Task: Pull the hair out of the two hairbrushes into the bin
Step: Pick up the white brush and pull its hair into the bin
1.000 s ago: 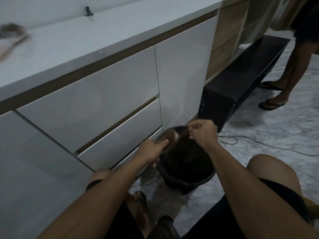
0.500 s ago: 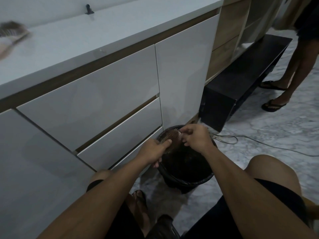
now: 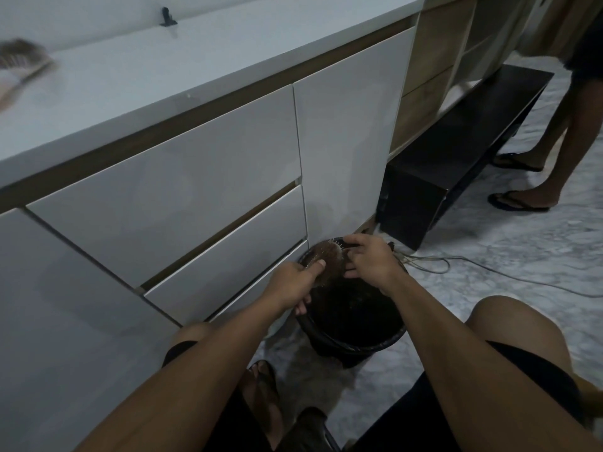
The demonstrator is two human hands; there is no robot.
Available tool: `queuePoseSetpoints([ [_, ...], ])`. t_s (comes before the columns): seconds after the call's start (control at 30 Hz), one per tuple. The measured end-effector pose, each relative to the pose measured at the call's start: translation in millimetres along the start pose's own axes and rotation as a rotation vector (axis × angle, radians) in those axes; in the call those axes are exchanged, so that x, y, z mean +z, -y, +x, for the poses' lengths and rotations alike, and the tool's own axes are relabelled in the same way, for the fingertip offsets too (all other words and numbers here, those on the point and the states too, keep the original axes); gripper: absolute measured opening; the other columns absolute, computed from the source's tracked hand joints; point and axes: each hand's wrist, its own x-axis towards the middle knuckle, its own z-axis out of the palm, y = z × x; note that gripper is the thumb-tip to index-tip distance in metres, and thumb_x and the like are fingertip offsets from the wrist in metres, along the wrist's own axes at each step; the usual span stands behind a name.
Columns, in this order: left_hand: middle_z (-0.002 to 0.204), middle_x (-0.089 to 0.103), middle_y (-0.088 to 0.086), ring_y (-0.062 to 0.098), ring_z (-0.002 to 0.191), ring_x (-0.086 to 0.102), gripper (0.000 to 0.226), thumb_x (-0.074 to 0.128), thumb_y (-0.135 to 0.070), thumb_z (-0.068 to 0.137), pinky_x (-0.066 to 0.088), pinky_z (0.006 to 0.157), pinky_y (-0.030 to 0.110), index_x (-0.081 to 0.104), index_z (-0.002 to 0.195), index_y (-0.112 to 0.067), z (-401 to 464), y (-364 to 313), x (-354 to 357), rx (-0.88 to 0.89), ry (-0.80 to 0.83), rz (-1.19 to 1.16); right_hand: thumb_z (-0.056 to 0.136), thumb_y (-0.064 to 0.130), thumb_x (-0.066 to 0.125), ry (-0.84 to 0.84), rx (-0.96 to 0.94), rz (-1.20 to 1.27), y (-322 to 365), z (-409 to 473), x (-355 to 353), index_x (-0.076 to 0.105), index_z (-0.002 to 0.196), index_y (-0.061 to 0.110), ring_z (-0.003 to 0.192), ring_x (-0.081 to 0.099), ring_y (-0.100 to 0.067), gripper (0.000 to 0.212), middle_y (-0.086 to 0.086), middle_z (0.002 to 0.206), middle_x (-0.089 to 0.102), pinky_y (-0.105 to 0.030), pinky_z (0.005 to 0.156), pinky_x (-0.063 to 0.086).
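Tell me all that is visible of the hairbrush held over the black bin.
The hairbrush has a rounded brown head with pale, thin bristles showing along its upper edge; the material cannot be told for sure. It is held tilted above the open black bin on the floor, next to the white cabinet. The left hand grips its lower part and hides the handle, thumb on the head. The right hand has its fingers at the bristle side. Loose hair cannot be made out.

Marble-patterned floor (image 3: 509,288) beneath me, bearing the black bin (image 3: 355,327) against the cabinet base, a thin cable (image 3: 473,272) trailing rightward, and a low black bench (image 3: 463,151). White countertop (image 3: 195,57) above, carrying a blurred second hairbrush (image 3: 23,60) at far left.
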Motion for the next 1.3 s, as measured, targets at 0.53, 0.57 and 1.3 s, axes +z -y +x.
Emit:
queuePoseSetpoints([
  [0.53, 0.055, 0.064, 0.01, 0.022, 0.034, 0.054, 0.052, 0.054, -0.05, 0.091, 0.041, 0.036, 0.022, 0.066, 0.088, 0.0, 8, 2, 4, 0.068, -0.073, 0.046, 0.08, -0.003, 0.07, -0.225, 0.012, -0.258, -9, 5, -6, 0.063, 0.072, 0.017, 0.074, 0.07, -0.026, 0.022, -0.013, 0.088, 0.068, -0.04, 0.067, 0.062],
  [0.57, 0.056, 0.066, 0.011, 0.022, 0.034, 0.056, 0.051, 0.054, -0.051, 0.09, 0.043, 0.037, 0.023, 0.066, 0.086, -0.002, 9, 3, 3, 0.074, -0.088, 0.063, 0.079, -0.002, 0.07, -0.259, 0.008, -0.301, -10, 6, -7, 0.063, 0.069, 0.02, 0.075, 0.07, -0.025, 0.025, -0.01, 0.087, 0.067, -0.042, 0.07, 0.061],
  [1.3, 0.044, 0.045, 0.0, 0.017, 0.045, 0.047, 0.052, 0.069, -0.053, 0.077, 0.034, 0.049, 0.03, 0.052, 0.048, -0.013, 13, 9, 1, 0.178, -0.167, 0.31, 0.085, 0.012, 0.067, -0.289, -0.309, -0.524, -4, -1, -6, 0.076, 0.089, 0.023, 0.088, 0.066, -0.013, 0.015, 0.004, 0.092, 0.074, -0.037, 0.087, 0.055],
])
